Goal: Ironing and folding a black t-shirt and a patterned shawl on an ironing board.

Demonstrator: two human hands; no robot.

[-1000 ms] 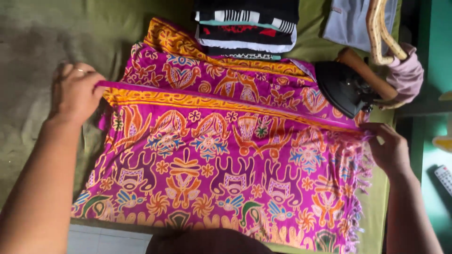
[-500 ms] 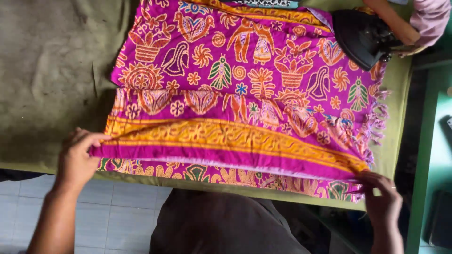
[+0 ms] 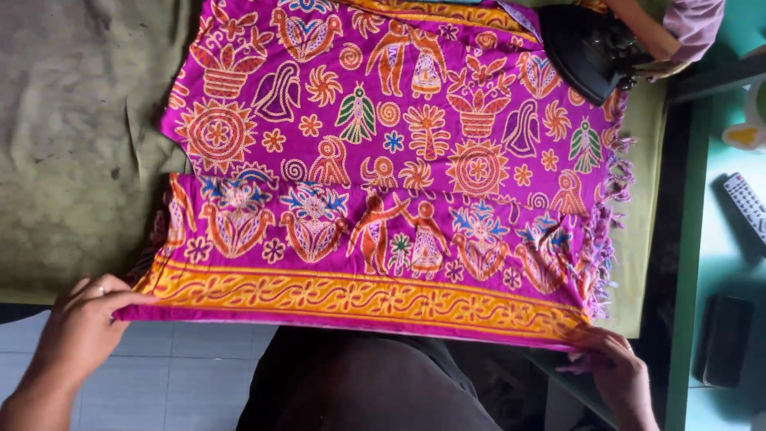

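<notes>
1. Left hand [image 3: 80, 331]: closed on near left corner of cloth [image 3: 399, 183], at orange border, keeping that edge taut.
2. Right hand [image 3: 614, 371]: pinched shut on near right corner, by the fringe; matching grip levels the fold.
3. Cloth: spread on desk [image 3: 72, 144], near edge drawn past desk rim toward body.
4. Iron [image 3: 586, 48]: parked at far right, partly on the cloth.
5. Remote [image 3: 746, 203]: on side surface, well apart.

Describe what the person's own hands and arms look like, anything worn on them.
Both forearms are bare, with no sleeves showing at the wrists. The left hand wears a thin ring on one finger. The right hand shows no ring, watch or glove that can be seen. No bracelets or markings are visible on either arm.
</notes>
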